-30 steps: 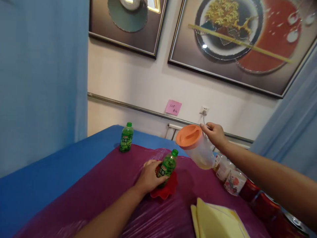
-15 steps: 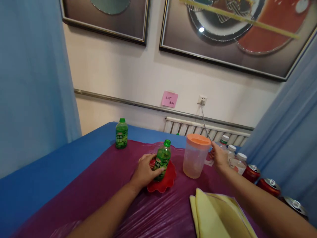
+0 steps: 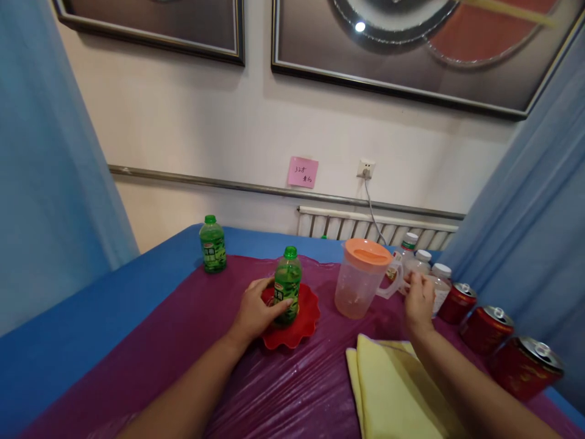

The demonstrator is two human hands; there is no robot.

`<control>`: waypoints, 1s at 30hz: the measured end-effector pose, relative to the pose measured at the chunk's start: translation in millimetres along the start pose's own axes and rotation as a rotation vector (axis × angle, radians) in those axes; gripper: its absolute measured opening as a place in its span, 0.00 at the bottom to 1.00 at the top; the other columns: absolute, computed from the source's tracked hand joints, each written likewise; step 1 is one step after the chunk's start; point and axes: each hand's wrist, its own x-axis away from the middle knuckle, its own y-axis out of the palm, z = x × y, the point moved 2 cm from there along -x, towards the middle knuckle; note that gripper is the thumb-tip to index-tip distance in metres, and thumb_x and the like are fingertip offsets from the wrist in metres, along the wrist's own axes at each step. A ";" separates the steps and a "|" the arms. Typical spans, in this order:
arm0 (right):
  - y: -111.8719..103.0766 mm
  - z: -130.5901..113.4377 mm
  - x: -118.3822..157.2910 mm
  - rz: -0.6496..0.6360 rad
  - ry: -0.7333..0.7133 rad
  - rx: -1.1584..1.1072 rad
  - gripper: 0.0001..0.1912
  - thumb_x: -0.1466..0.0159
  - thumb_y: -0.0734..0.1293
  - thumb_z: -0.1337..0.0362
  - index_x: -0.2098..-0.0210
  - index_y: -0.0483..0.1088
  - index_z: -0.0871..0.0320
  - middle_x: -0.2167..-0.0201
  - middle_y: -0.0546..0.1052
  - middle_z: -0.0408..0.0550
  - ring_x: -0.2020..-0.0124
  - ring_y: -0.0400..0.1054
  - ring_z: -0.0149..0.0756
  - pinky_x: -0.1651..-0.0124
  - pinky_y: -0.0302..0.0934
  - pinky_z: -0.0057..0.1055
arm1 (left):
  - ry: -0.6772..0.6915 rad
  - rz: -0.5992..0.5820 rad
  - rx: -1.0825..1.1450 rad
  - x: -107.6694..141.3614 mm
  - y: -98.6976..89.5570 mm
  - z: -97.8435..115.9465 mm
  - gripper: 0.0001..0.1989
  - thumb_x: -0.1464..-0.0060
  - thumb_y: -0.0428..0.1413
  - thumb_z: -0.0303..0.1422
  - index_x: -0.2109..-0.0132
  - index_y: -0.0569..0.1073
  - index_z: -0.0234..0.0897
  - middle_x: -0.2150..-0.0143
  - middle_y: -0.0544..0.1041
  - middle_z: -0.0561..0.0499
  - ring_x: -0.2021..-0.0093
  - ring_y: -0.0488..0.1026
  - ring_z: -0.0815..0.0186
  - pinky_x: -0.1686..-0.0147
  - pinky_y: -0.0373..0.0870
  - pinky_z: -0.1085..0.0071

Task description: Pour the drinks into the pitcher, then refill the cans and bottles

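Note:
My left hand (image 3: 256, 311) is wrapped round a green plastic drink bottle (image 3: 287, 286), its thumb across the front. The bottle stands upright with its cap on, over a red wavy-edged plate (image 3: 307, 329). To the right is a translucent pitcher (image 3: 359, 289) with an orange lid and a little pale liquid in it. Just right of the pitcher's handle, and apart from it, hangs my right hand (image 3: 419, 302), fingers loosely bent and nothing visible in them. Behind that hand are several clear bottles with white caps (image 3: 421, 262), partly hidden by it.
Another green bottle (image 3: 212, 247) stands at the back left. A folded yellow cloth (image 3: 393, 390) lies at the front right. Three red cans (image 3: 487, 329) line the right edge. Purple plastic sheeting (image 3: 192, 329) covers part of the blue tabletop (image 3: 59, 341). A radiator (image 3: 338, 227) is behind.
My right hand has come off the pitcher's handle and moved right, towards the clear bottles. My left hand stays on the green bottle. The view has tilted down slightly.

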 end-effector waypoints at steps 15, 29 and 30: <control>-7.5 -37.3 139.0 -0.736 -0.249 0.021 0.10 0.33 0.66 0.61 0.52 0.71 0.52 0.51 0.76 0.52 0.51 0.71 0.42 0.50 0.67 0.38 | -0.082 0.078 0.227 -6.7 -18.6 8.8 0.30 0.57 0.67 0.46 0.49 0.77 0.32 0.51 0.83 0.41 0.51 0.80 0.52 0.46 0.75 0.54; 99.1 -105.4 138.2 -1.010 -0.194 -0.062 0.36 0.48 0.78 0.60 0.41 0.68 0.52 0.46 0.77 0.49 0.46 0.72 0.46 0.42 0.65 0.46 | -0.005 -0.283 0.474 -0.3 -14.9 20.1 0.35 0.64 0.72 0.43 0.48 0.76 0.35 0.49 0.82 0.39 0.50 0.80 0.46 0.47 0.77 0.52; 97.5 -106.1 138.6 -0.998 -0.188 -0.054 0.34 0.49 0.79 0.59 0.43 0.69 0.53 0.48 0.78 0.48 0.49 0.73 0.46 0.44 0.66 0.45 | -0.007 -0.306 0.488 0.1 -12.9 18.8 0.35 0.65 0.73 0.44 0.49 0.76 0.35 0.49 0.82 0.39 0.49 0.80 0.46 0.47 0.77 0.52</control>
